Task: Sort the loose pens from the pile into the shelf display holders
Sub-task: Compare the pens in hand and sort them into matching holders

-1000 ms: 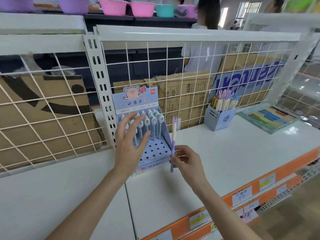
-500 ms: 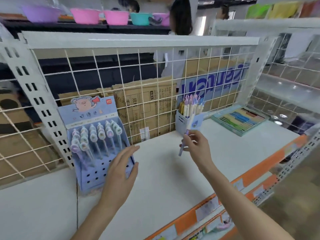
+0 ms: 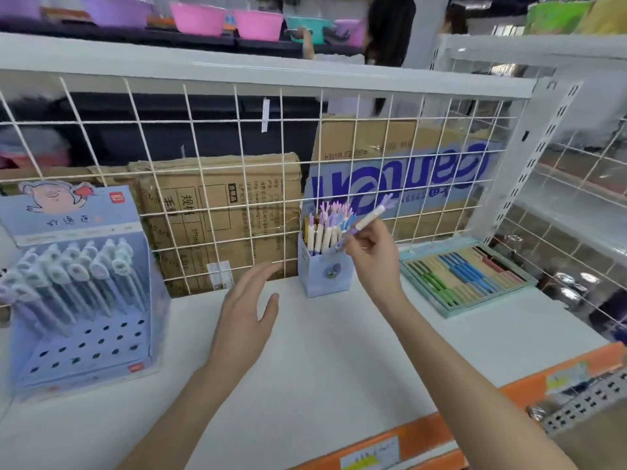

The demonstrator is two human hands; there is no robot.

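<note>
Hovering beside the small blue cup holder point(image 3: 326, 271), the right hand point(image 3: 371, 257) is seen pinching a single pen point(image 3: 368, 219) between thumb and fingertips, low on the barrel. The pen is tilted, its purple topper up and to the right, its writing end down by the cup's right rim, close to the pens already standing there. Whether the tip is touching the rim cannot be told.

The left hand point(image 3: 246, 315) is held flat and relaxed above the white shelf point(image 3: 339, 351), fingers straight, nothing gripped, a little left of the cup.

To do this step well, the pen should be brought upright first, so the tip is aimed into a gap and not onto the heads of its neighbours. The cup looks light and fairly full, so it could be tipped or pushed back against the wire grid point(image 3: 237, 164) by a sideways shove; the free hand is well placed to steady its front wall. The pinch should be loosened only once the barrel is well down among the others.

Away to the left, the tiered display stand point(image 3: 84, 334) is seen with open holes in its front rows, and a flat tray of coloured pens point(image 3: 464, 278) lies to the right.
</note>
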